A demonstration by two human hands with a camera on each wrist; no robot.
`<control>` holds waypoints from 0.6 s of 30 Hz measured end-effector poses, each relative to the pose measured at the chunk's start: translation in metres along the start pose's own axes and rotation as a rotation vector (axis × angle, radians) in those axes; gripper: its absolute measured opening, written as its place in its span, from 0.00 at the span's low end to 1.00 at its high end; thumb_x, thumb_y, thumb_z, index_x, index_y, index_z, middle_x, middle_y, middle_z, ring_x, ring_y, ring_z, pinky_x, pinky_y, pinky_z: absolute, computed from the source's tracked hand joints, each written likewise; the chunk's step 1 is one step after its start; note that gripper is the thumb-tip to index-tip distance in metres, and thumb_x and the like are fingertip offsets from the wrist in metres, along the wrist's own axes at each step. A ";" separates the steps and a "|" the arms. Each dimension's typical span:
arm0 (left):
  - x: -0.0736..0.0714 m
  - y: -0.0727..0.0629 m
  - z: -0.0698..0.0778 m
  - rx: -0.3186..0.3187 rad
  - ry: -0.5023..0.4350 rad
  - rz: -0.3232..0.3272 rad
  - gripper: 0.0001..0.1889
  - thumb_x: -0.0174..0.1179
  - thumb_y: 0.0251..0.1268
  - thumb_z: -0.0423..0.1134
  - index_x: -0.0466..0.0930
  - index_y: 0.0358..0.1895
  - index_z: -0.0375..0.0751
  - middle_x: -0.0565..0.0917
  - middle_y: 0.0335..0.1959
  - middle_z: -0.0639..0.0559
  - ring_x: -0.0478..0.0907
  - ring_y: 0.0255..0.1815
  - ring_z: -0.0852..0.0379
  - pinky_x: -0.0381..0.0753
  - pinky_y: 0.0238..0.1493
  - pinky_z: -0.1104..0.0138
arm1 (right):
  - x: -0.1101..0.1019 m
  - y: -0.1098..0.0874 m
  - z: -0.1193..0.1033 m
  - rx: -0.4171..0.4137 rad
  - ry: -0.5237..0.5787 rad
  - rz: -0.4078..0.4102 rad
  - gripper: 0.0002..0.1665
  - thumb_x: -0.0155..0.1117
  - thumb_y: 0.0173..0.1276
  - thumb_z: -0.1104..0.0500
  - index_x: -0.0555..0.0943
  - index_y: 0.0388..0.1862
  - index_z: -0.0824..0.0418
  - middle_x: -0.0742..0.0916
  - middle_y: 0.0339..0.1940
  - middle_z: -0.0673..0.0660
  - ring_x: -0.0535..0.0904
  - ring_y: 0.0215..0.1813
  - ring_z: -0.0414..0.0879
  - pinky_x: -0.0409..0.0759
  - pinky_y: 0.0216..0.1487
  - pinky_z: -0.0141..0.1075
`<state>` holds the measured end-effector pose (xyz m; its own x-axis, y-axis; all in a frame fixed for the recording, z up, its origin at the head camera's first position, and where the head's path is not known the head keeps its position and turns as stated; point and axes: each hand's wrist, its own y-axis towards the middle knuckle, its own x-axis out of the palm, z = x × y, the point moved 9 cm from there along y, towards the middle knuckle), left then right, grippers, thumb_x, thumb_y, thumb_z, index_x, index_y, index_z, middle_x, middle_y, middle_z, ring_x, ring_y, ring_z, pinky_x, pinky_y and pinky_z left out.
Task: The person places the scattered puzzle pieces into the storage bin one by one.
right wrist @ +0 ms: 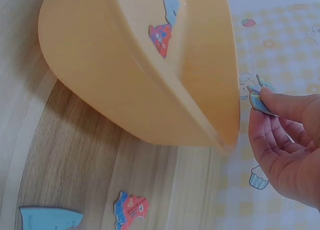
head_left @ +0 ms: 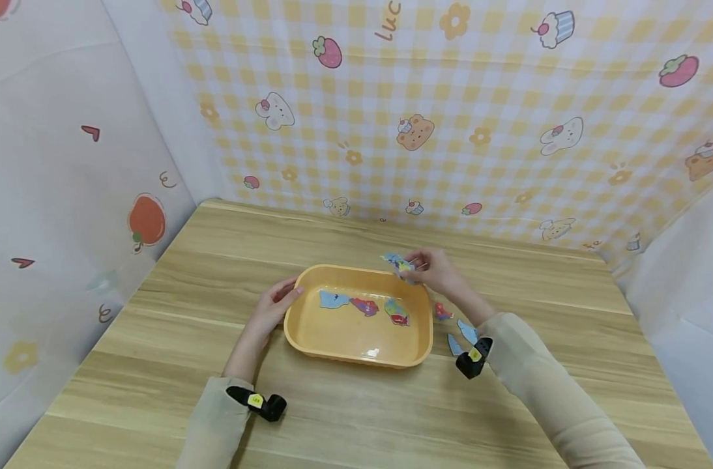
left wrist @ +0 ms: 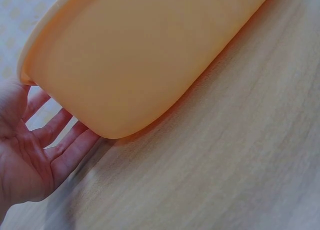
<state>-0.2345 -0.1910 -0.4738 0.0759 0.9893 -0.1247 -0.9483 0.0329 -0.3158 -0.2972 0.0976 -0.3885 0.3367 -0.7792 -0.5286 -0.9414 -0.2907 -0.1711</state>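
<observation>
A yellow plastic basin (head_left: pixel 356 342) stands on the wooden table. My left hand (head_left: pixel 274 306) grips its left end, thumb at the rim and fingers along the outer wall (left wrist: pixel 125 84). Over the basin's back right corner, my right hand (head_left: pixel 433 268) pinches a flat, irregular puzzle piece (head_left: pixel 399 266), blue with yellow and purple, between thumb and fingers. Inside the basin lie a light blue puzzle piece (head_left: pixel 333 299), a red and purple puzzle piece (head_left: pixel 365 307) and a green and red patch of puzzle piece (head_left: pixel 397 312).
Right of the basin, on the table, lie a red and blue puzzle piece (head_left: pixel 442 311) and two light blue puzzle pieces (head_left: pixel 466 331), close to the right wrist. A checked yellow cloth backdrop (head_left: pixel 368 137) rises behind the table.
</observation>
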 end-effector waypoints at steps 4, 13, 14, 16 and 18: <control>0.000 0.000 0.000 0.002 0.004 0.000 0.31 0.53 0.63 0.53 0.61 0.66 0.43 0.66 0.65 0.40 0.72 0.57 0.46 0.81 0.45 0.67 | 0.007 0.001 -0.002 0.007 0.015 -0.025 0.20 0.65 0.58 0.66 0.74 0.49 0.72 0.79 0.36 0.60 0.76 0.33 0.41 0.84 0.38 0.37; 0.000 0.000 0.000 0.004 0.005 0.005 0.31 0.54 0.63 0.54 0.62 0.66 0.45 0.68 0.64 0.41 0.74 0.54 0.50 0.81 0.43 0.68 | 0.020 0.004 -0.009 -0.009 -0.035 -0.053 0.20 0.66 0.57 0.63 0.75 0.47 0.71 0.81 0.38 0.62 0.79 0.35 0.44 0.83 0.37 0.38; 0.000 0.000 0.000 0.004 0.008 0.005 0.31 0.54 0.63 0.54 0.62 0.66 0.45 0.68 0.64 0.41 0.73 0.54 0.50 0.81 0.44 0.68 | 0.021 0.004 -0.010 -0.011 -0.036 -0.055 0.20 0.66 0.57 0.63 0.75 0.47 0.71 0.80 0.38 0.62 0.79 0.35 0.44 0.83 0.37 0.38; 0.000 0.000 -0.001 -0.002 0.006 0.008 0.31 0.54 0.63 0.54 0.62 0.66 0.45 0.68 0.64 0.41 0.74 0.54 0.50 0.81 0.43 0.69 | 0.022 0.004 -0.013 -0.022 -0.044 -0.056 0.20 0.67 0.57 0.63 0.75 0.47 0.71 0.80 0.38 0.63 0.79 0.35 0.45 0.83 0.36 0.37; 0.001 0.000 0.000 -0.003 0.005 0.005 0.31 0.54 0.63 0.54 0.62 0.66 0.45 0.68 0.64 0.41 0.74 0.53 0.51 0.81 0.43 0.69 | 0.024 0.004 -0.016 -0.034 -0.060 -0.060 0.20 0.67 0.56 0.63 0.76 0.46 0.71 0.81 0.38 0.63 0.79 0.35 0.45 0.83 0.35 0.36</control>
<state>-0.2343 -0.1904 -0.4738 0.0730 0.9887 -0.1308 -0.9476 0.0279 -0.3181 -0.2923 0.0693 -0.3885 0.3893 -0.7258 -0.5671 -0.9182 -0.3550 -0.1760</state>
